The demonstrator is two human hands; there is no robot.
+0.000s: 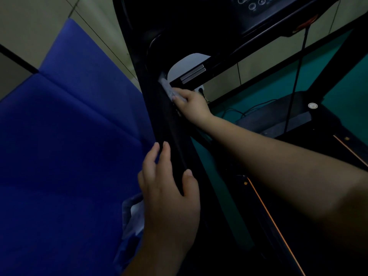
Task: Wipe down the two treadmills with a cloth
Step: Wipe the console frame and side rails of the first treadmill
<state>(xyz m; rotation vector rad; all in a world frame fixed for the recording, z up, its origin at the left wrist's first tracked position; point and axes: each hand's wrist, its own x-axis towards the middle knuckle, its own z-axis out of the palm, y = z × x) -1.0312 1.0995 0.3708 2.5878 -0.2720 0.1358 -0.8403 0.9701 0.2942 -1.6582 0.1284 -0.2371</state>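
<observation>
The right hand (191,105), a little above the middle of the frame, presses a pale cloth (168,89) against the dark upright (157,108) of the treadmill. Its fingers are closed over the bunched fabric so the wad stays put, and the cloth's free end trails up towards the white cap (186,64) where the handrail (201,74) joins the post. That arm stretches in long and nearly straight from the lower right corner, wrist turned so the palm faces the post, which looks to me like a reach made to rub along the frame's length.

The left hand (169,196) sits lower, centre-bottom of the frame, laid against the same upright. Its fingers run straight up the outer side and the thumb lies on the inner edge, clasping the bar loosely, most likely to steady the person while the other arm works. Something crumpled and pale (133,218) shows just under its wrist (I cannot tell what it is in this dim light).

The console (256,5) with its round buttons sits at the top right. The running deck (278,120), edged with an orange stripe, fills the right side, and a blue mat (69,136) covers the left. A second treadmill is not in sight, so my guess is the job is only partly through.
</observation>
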